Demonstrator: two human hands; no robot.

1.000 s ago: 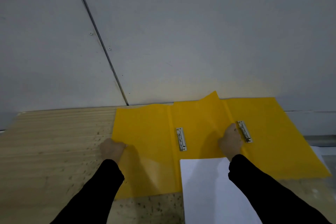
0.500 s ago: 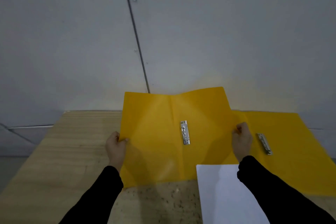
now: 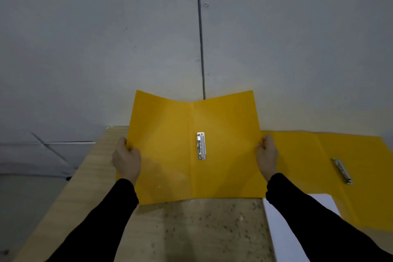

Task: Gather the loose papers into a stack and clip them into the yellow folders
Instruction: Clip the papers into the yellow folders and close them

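- The left hand gripped the left edge of an open yellow folder, fingers curled round the edge with the thumb on the inner face.
- The right hand pinched the folder's right edge in the same way, thumb on top.
- Both arms, in black sleeves, reached forward from the lower corners; the folder was held up between the hands, its two leaves bent slightly at the spine, its top against the grey wall.
- A metal clip sat upright just right of the spine.
- A second yellow folder lay open on the wooden table to the right, with its own clip tilted.
- White papers lay at the lower right, partly hidden by the right sleeve and touching the second folder.
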